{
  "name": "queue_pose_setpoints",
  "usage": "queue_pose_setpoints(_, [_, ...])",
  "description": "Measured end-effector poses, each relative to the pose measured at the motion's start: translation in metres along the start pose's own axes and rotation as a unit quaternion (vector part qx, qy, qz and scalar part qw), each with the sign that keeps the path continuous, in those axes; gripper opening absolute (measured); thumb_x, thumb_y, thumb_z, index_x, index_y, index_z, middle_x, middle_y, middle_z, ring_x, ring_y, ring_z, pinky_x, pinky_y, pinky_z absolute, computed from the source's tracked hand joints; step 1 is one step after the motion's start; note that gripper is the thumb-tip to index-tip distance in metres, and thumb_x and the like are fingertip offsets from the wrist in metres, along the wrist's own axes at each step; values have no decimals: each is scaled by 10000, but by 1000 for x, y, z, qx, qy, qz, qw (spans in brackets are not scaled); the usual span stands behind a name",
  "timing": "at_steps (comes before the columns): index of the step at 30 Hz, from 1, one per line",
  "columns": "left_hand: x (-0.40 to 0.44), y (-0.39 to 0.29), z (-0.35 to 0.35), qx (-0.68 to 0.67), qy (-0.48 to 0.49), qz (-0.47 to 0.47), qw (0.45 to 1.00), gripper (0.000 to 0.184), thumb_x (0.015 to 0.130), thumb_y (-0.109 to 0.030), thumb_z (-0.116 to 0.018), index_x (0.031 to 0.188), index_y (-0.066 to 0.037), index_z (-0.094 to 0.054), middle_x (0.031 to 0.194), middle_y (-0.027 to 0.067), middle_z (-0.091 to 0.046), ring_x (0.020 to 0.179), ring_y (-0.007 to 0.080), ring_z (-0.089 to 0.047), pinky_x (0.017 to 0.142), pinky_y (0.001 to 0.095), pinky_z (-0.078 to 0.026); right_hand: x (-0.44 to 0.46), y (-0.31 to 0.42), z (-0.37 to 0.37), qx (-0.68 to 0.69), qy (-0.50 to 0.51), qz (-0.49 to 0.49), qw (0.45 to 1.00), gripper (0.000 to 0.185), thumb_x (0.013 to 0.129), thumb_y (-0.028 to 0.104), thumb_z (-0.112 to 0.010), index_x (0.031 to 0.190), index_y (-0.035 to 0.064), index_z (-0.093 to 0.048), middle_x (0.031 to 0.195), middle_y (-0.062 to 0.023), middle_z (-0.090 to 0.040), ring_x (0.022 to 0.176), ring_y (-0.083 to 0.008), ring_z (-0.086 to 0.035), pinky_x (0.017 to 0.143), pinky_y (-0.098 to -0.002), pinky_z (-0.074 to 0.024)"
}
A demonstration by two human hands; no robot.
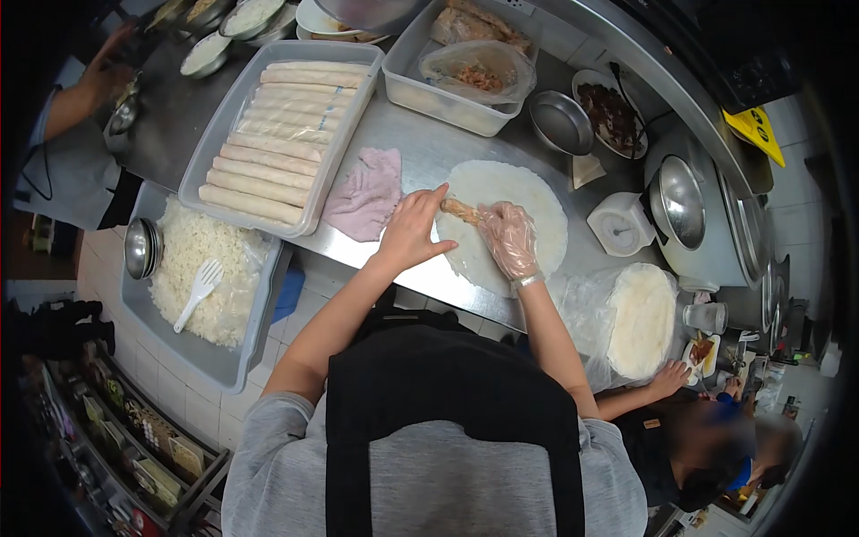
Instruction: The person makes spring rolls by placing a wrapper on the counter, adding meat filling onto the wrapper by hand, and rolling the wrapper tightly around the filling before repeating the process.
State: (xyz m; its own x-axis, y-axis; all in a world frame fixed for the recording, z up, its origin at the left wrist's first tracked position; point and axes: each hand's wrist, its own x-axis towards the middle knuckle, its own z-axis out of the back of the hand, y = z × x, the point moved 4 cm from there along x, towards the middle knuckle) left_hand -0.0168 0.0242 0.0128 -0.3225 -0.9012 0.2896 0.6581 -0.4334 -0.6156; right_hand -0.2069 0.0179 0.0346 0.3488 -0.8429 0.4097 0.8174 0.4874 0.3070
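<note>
A thin round white wrapper sheet (532, 188) lies flat on the steel counter in front of me. On its left half sits a short brownish strip of filling (461, 211). My right hand (510, 240), in a clear plastic glove, has its fingers bent together at the strip's right end. My bare left hand (415, 231) rests at the sheet's left edge, thumb apart from the stretched fingers, with the fingertips close to the strip's left end. A pink cloth (367, 195) lies just left of that hand.
A plastic tub of long pale rolls (268, 148) stands at left. Behind the sheet is a bin with a bag of filling (479, 76). A scale (619, 224) and a stack of wrappers (642, 320) are at right, rice (210, 268) lower left. Other people work at both sides.
</note>
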Motion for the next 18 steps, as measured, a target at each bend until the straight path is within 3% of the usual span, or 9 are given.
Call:
queue_pose_setpoints(3, [0,0,0,3,-1,-4,1000,983,633,-344,-834,1423,-30,-341,1250,193,-510,1212,337,-448,1025,441,-360,5,3,3,44,18,-15,999,219,781,205,-694,966,88,-703,866,-71,-616,844,-262,-586,812,-403,-451])
queue_pose_setpoints(8, [1,-1,0,2,2,-5,1000,987,631,-345,-836,1424,-30,-339,1247,191,-512,1211,338,-449,1026,441,-360,16,3,-14,20,127,-21,991,412,687,277,-758,1039,70,-698,957,-86,-608,938,-277,-572,844,-411,-444])
queue_pose_setpoints(11, [0,0,0,2,-1,-3,1000,988,632,-343,-837,1424,-29,-338,1246,190,-513,1214,339,-447,1026,442,-360,4,-3,15,34,56,-42,997,491,659,283,-778,1086,60,-684,975,-96,-604,967,-293,-565,868,-415,-442])
queue_pose_setpoints(18, [1,0,-1,4,1,-2,1000,998,624,-342,-844,1426,-29,-339,1251,192,-511,1218,344,-444,1024,442,-361,-13,-26,12,97,69,-41,992,466,688,245,-769,1103,59,-669,985,-103,-598,976,-301,-558,876,-416,-443])
